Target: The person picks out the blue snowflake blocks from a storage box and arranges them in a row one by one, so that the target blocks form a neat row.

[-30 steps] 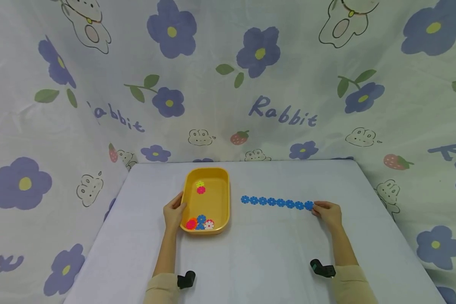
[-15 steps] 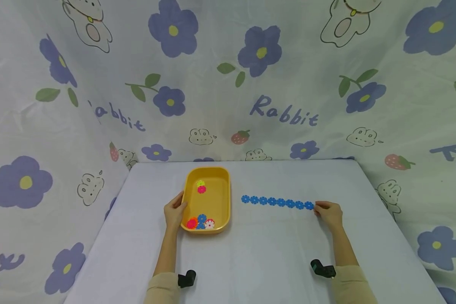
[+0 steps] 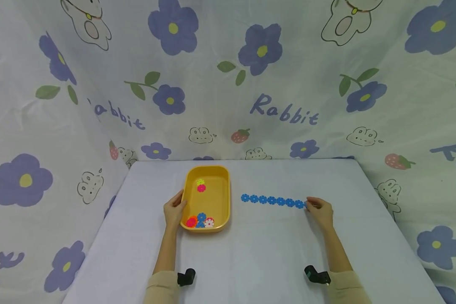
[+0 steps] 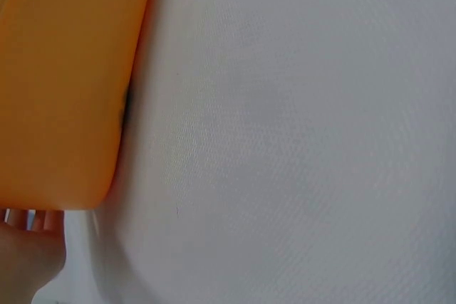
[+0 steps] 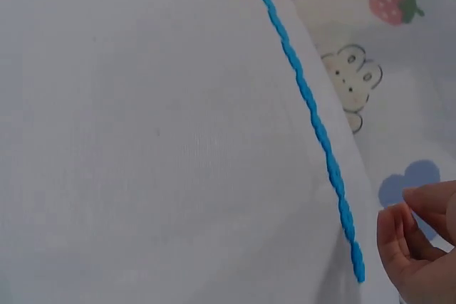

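My left hand [image 3: 173, 211] grips the left side of a yellow tray [image 3: 222, 226], thumb at the rim. In the left wrist view its fingers lie against the tray's end. Inside the tray, a yellow and a pink flower-shaped snap piece [image 3: 201, 188] lie toward the back; orange, pink, blue and white ones [image 3: 209, 222] cluster at the front. A straight chain of blue flower-shaped pieces [image 3: 271, 200] lies right of the tray. At its right end is my right hand [image 3: 321, 213], partly covering the last piece. The right wrist view shows that hand [image 5: 427, 254] loosely curled beside the chain, holding nothing visible.
A white cloth covers the table [image 3: 266, 257]. Printed curtains [image 3: 220, 93] with flowers and rabbits stand behind it and at both sides. Black wrist cameras [image 3: 186, 277] are strapped at both sleeves.
My right hand has come off the chain's right end and shifted left over its last piece, rising slightly. The left hand, tray and chain stay in place.
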Demonstrator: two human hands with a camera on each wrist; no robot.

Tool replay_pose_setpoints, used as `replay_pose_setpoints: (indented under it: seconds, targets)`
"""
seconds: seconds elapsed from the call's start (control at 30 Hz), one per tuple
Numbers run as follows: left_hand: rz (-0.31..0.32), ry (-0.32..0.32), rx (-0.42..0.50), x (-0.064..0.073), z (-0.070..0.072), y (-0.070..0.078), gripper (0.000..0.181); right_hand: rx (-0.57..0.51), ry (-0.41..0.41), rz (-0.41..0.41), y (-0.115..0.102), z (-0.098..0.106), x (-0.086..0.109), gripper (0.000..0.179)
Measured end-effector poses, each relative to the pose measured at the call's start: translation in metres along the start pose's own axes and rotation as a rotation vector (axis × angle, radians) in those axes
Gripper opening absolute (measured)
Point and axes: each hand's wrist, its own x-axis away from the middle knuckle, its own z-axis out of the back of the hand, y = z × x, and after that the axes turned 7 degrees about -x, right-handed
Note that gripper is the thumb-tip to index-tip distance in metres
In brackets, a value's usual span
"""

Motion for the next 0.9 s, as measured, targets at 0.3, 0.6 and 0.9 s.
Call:
replay_pose_setpoints:
  seconds: [0.3,0.6,0.9]
  targets:
    - [-0.003,-0.004,0.022,-0.001,0.0,-0.002,0.041,-0.272,-0.275,0.059,-0.033,-0.061,0.006,0.038]
    - [-0.002,0.001,0.012,-0.002,0.0,-0.002,0.041,-0.333,-0.482,0.095,-0.07,-0.138,0.019,0.035]
    - [-0.008,0.009,0.005,0.0,0.0,0.0,0.041,-0.258,-0.637,0.115,-0.097,-0.199,0.029,0.033]
